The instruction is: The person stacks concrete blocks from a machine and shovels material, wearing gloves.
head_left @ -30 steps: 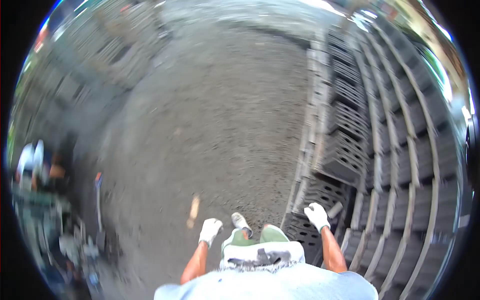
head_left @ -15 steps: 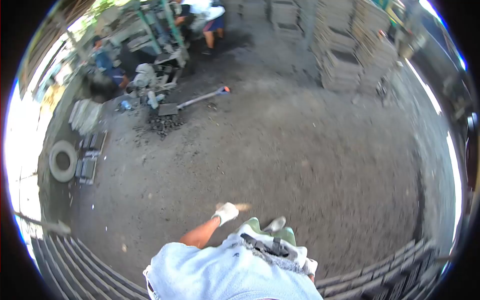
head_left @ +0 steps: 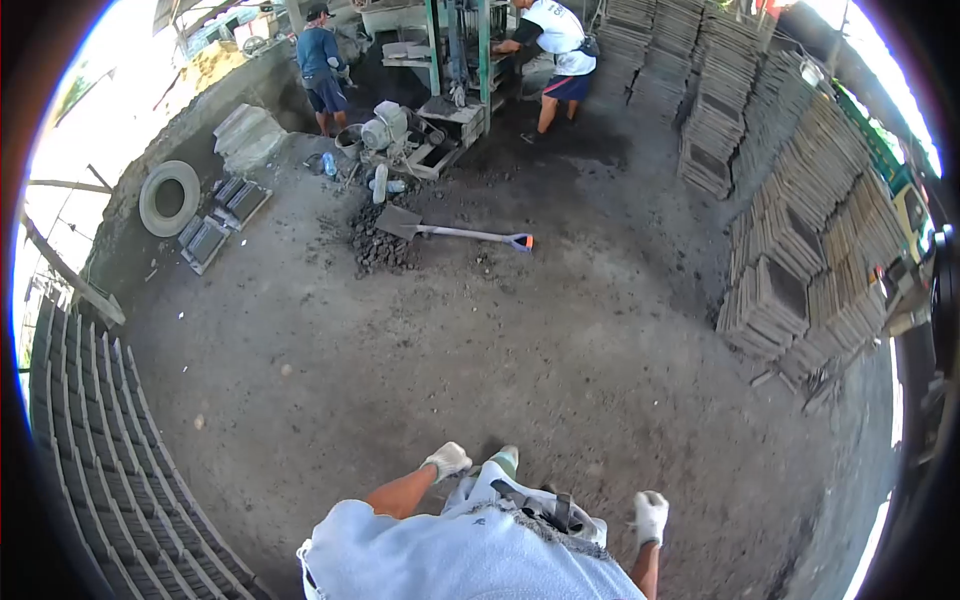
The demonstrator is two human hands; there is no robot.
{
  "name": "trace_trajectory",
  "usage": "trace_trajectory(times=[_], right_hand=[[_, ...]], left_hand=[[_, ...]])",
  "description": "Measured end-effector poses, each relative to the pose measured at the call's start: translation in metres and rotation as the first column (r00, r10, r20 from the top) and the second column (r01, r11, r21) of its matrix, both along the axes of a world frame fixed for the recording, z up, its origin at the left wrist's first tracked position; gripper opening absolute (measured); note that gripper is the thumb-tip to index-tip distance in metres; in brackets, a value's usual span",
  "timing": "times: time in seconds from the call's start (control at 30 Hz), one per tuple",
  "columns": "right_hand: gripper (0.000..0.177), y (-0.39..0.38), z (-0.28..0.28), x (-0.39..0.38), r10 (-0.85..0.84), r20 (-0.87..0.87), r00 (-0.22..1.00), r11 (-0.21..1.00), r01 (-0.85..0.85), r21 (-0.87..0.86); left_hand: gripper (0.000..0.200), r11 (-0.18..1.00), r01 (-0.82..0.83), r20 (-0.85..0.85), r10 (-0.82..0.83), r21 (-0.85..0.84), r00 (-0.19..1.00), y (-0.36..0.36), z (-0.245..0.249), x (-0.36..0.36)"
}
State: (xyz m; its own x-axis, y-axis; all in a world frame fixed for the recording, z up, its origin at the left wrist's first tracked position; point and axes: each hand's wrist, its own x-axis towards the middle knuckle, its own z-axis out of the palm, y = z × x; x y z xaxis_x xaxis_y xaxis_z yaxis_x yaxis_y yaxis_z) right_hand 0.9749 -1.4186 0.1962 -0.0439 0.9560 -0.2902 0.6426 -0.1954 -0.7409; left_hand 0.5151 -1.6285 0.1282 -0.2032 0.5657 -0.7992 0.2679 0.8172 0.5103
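Note:
My left hand (head_left: 449,460), in a white glove, hangs in front of my left hip with its fingers curled; nothing shows sticking out of it. Out to my right side, my right hand (head_left: 651,515), also gloved in white, is loosely closed with nothing visible in it. Neither hand touches anything I can see. Below them is the dark, gritty floor (head_left: 520,380). A shovel (head_left: 470,234) lies farther ahead, its blade on a heap of dark rubble (head_left: 378,245).
Two people, one in blue (head_left: 318,65) and one in white (head_left: 560,45), stand by a green-framed machine (head_left: 484,60). Stacked slabs or pallets (head_left: 770,300) line the right. Racked rows (head_left: 120,460) stand at left, near a tire (head_left: 169,199) and dark blocks (head_left: 205,240).
My view has turned left. My right hand has swung out from beside my body, and my left has drawn back. The tan streak beside my left glove no longer shows.

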Motion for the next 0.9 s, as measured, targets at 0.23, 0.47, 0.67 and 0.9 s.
trace_trajectory(times=[0.23, 0.47, 0.67, 0.9], right_hand=[[0.032, 0.140, -0.088, -0.029, 0.211, 0.064, 0.975, 0.907, -0.171, -0.385], [0.031, 0.356, -0.090, -0.054, 0.010, -0.065, 0.998, 0.876, -0.040, -0.481], [0.029, 0.568, -0.074, -0.109, -0.046, -0.096, 0.994, 0.928, 0.007, -0.372], [0.026, 0.721, -0.110, -0.183, -0.003, -0.116, 0.993, 0.931, -0.039, -0.363]], left_hand=[[0.036, 0.959, -0.232, 0.077, 0.222, 0.162, 0.972, 0.256, 0.040, -0.058], [0.025, 0.977, -0.011, -0.192, 0.053, 0.212, 0.980, 0.382, -0.067, -0.070], [0.034, 0.925, 0.217, -0.394, -0.082, 0.312, 0.915, 0.480, -0.073, -0.046], [0.030, 0.883, -0.401, -0.013, 0.417, 0.244, 0.909, 0.650, -0.083, -0.129]])
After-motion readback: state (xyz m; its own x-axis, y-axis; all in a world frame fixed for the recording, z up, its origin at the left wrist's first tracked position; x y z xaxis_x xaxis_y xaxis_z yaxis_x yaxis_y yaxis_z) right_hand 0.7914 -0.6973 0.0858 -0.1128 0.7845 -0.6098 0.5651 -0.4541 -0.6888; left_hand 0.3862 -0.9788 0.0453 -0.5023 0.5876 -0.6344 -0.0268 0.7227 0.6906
